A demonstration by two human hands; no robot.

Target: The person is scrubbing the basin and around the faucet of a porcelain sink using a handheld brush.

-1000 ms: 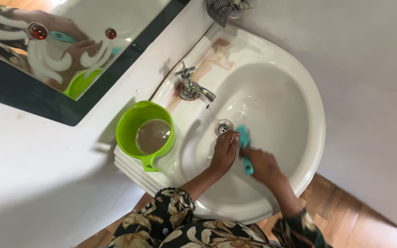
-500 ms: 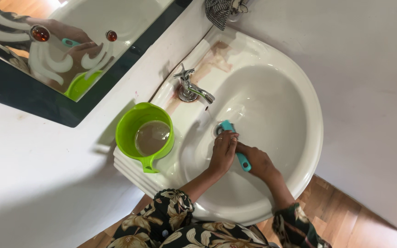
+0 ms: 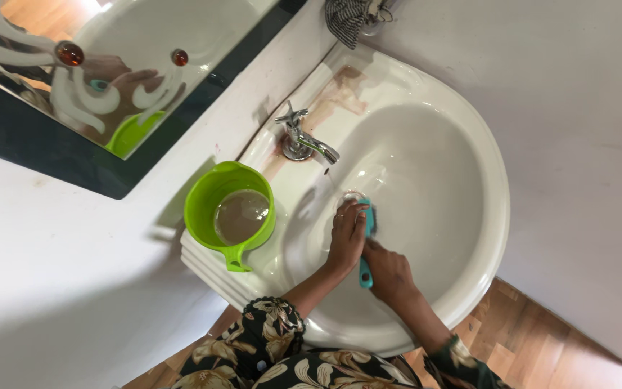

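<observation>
Clearly scrubbing in hand; teal brush [image 3: 365, 274] low in the bowl of the white sink [image 3: 484, 180], bristle end pressed down just short of the drain [image 3: 350, 196]. Right hand [image 3: 389, 272] wrapped tight around the handle, fingers fully closed on it; left hand [image 3: 347, 234] laid flat over the brush head, fingers curled on top rather than around, adding pressure. Both hands touching each other over the brush; only the handle tip and one edge of the head visible between them.

As a judgement: middle of the cleaning stroke, area around the drain being worked; brownish stains on the ledge beyond the grip, near the tap [image 3: 307, 142], not reached. Next stroke probably asking for steady downward force from the upper hand, and a firm hold below so the handle does not twist on the wet curve.

Counted: one brush; one sink; one chrome tap, beyond the grip and slightly left; one drain, just ahead of the fingertips; one green jug [image 3: 210, 194] to the left of the grip on the sink edge, with murky water inside; one mirror [image 3: 59, 65] far beyond on the wall, with two red studs; one dark checked cloth [image 3: 350, 18] hanging well beyond the grip; wooden floor [image 3: 534, 346] behind and right of the grip.
</observation>
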